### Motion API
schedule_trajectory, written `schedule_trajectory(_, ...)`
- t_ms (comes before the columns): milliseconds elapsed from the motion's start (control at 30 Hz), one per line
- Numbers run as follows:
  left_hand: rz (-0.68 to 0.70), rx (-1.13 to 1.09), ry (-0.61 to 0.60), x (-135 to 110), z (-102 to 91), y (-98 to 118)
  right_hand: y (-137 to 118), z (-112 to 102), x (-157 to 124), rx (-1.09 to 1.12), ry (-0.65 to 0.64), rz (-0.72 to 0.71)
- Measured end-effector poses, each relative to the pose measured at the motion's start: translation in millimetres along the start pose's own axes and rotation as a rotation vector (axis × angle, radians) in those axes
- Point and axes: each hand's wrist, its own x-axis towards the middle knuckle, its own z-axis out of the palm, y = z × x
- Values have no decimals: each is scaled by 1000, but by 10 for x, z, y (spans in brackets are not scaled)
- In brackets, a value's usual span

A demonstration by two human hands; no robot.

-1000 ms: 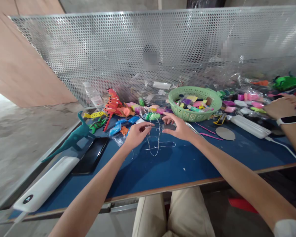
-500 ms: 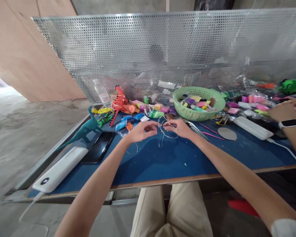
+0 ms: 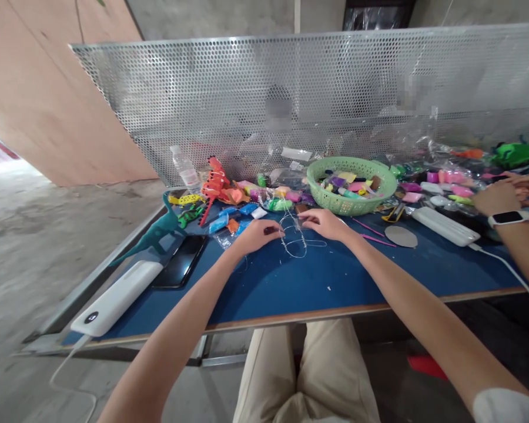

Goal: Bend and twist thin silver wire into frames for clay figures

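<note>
We find the left hand point(image 3: 261, 235) pinched on a wire frame point(image 3: 296, 240) over the tabletop point(image 3: 286, 294); the right hand point(image 3: 324, 224), apart from it, curls at the frame's opposite side, its grip indeterminable to us. The label point(image 3: 188, 177) on the bottle point(image 3: 177, 160) is too small to read.

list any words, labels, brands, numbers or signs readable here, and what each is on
No text can be read.
White oblong power bank: marks on its round dark display, too small to read.
Clear plastic bottle: label print too blurred.
Black rectangular phone: no text visible.
White-strapped watch: no text visible.
</note>
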Motion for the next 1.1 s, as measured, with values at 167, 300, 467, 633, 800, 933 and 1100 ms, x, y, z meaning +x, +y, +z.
schedule_trajectory(167,-34,-133,121,13,14,-38,-133,-248,-52,-6,68,-67)
schedule_trajectory(300,-92,-281,224,25,46,-41,-157,-335,-75,-5,68,-148)
schedule_trajectory(467,-140,-317,416,24,110,39,-74,-221,-63,-110,85,-158)
schedule_trajectory(633,-185,-475,419,32,219,93,-64,-65,-52,19,46,-65)
schedule_trajectory(800,-231,-675,252,59,283,59,-71,-37,-21,164,117,-65)
schedule_trajectory(933,-98,-224,173,28,136,86,3,-80,7,282,63,-23)
schedule_trajectory(1100,42,150,508,-59,-238,159,105,-105,30,356,4,41)
